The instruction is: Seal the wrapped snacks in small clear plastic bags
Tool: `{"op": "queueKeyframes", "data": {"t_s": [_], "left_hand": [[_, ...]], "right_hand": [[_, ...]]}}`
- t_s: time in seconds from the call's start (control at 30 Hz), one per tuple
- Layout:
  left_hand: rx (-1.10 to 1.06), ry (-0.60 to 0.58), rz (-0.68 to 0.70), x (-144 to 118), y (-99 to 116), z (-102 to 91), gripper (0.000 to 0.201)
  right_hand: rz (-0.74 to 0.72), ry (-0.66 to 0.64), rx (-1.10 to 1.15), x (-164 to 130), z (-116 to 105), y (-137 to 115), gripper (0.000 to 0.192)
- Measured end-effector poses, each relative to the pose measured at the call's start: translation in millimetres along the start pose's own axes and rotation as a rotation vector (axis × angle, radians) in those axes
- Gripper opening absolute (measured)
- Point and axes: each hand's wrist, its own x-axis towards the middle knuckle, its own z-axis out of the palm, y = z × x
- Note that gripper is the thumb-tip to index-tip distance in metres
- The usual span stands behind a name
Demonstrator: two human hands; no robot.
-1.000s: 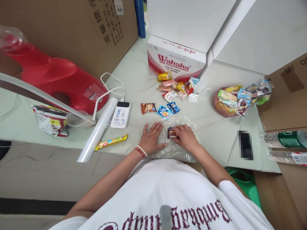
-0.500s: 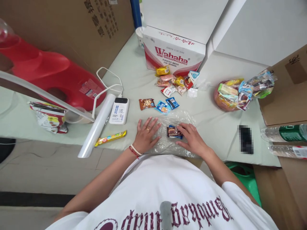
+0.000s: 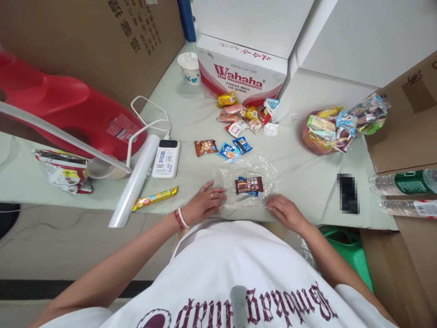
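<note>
A sheet of clear plastic wrap (image 3: 229,175) lies on the table in front of me. On its middle rests a brown cocoa snack packet (image 3: 251,185), with a blue packet (image 3: 252,193) partly hidden beneath it. My left hand (image 3: 204,205) is open at the wrap's left edge, fingers stretched toward it and fingertips at the film. At the lower right edge is my right hand (image 3: 286,212), its fingers extended close together and slightly blurred. Neither hand touches the packets. Just beyond the wrap lie two blue packets (image 3: 242,145) (image 3: 228,152) and a brown cookie packet (image 3: 205,148).
A yellow snack stick (image 3: 155,198), a roll of film (image 3: 134,187) and a white power bank (image 3: 166,158) lie left. Several snacks (image 3: 235,109) sit before the Wahaba-style water carton (image 3: 239,73). A filled snack bowl (image 3: 317,136), a blurred dark object (image 3: 348,193) and bottles (image 3: 409,182) are right.
Both hands have drawn outward from the middle of the wrap to its edges. My right hand has come off the cocoa packet, which now shows whole.
</note>
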Motion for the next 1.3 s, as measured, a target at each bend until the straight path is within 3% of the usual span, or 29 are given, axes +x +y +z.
{"op": "queueKeyframes", "data": {"t_s": [0.23, 0.4, 0.5, 0.6, 0.7, 0.8, 0.9, 1.03, 1.2, 1.3], "left_hand": [[0.1, 0.275, -0.276, 48.3, -10.5, -17.9, 0.04], [0.206, 0.372, -0.516, 74.0, -18.4, -3.4, 0.032], [0.221, 0.478, -0.565, 76.8, -20.6, 8.0, 0.024], [0.2, 0.599, -0.569, 76.4, -22.8, 13.6, 0.05], [0.189, 0.588, -0.599, 77.4, -24.0, 12.1, 0.064], [0.182, 0.487, -0.651, 80.7, -22.2, 7.0, 0.048], [0.161, 0.433, -0.673, 84.7, -19.2, 3.8, 0.022], [0.116, 0.475, -0.667, 83.7, -20.3, 1.4, 0.012], [-0.048, 0.471, -0.575, 61.3, -17.7, -19.4, 0.01], [-0.41, 0.342, -0.564, 56.2, 1.2, -33.5, 0.014]], "right_hand": [[0.289, 0.012, -0.027, 56.3, -35.9, 7.9, 0.028], [0.485, -0.234, -0.251, 89.7, -47.2, 28.8, 0.02], [0.462, -0.198, -0.444, 113.8, -55.8, 27.0, 0.027], [0.29, -0.058, -0.498, 151.4, -52.4, 18.5, 0.039], [0.247, -0.181, -0.435, 191.7, -37.8, 10.9, 0.053], [0.343, -0.32, -0.395, 212.4, -29.2, 2.2, 0.038], [0.224, -0.369, -0.303, 200.5, -31.6, -13.0, 0.023], [-0.096, -0.463, -0.384, 149.7, -28.8, -37.3, 0.032], [-0.056, -0.395, -0.561, 99.6, -5.8, -37.2, 0.05], [-0.062, -0.335, -0.495, 92.3, 4.9, -28.0, 0.054]]}}
